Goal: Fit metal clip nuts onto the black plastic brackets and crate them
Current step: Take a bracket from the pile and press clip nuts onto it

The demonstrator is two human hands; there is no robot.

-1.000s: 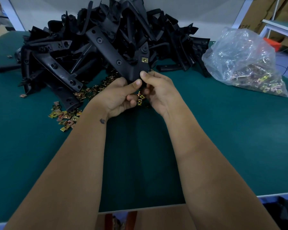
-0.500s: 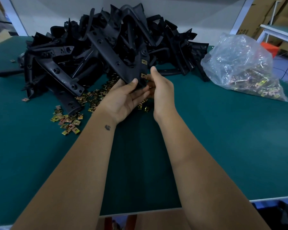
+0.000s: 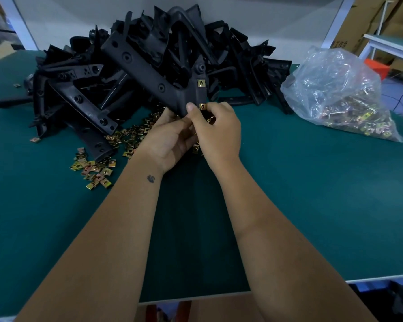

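Head view: the right hand (image 3: pixel 219 133) now pinches a brass-coloured clip nut (image 3: pixel 203 106) against the bracket (image 3: pixel 149 68) edge, where half a second ago its fingers stood straight beside it. The left hand (image 3: pixel 170 140) grips the matte black bracket's lower tip — a second nut (image 3: pixel 201 83) sits fitted above. Loose square nuts (image 3: pixel 96 170) litter the green mat (image 3: pixel 312 194), beside a crinkled clear bag (image 3: pixel 340 94).

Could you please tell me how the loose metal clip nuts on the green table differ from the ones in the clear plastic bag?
The loose gold-coloured metal clip nuts lie scattered in the open on the green table, left of the hands; the bagged clip nuts sit heaped inside the crumpled clear plastic bag at the right. The loose ones lie beside the pile of black plastic brackets. Both look like the same small squarish parts.
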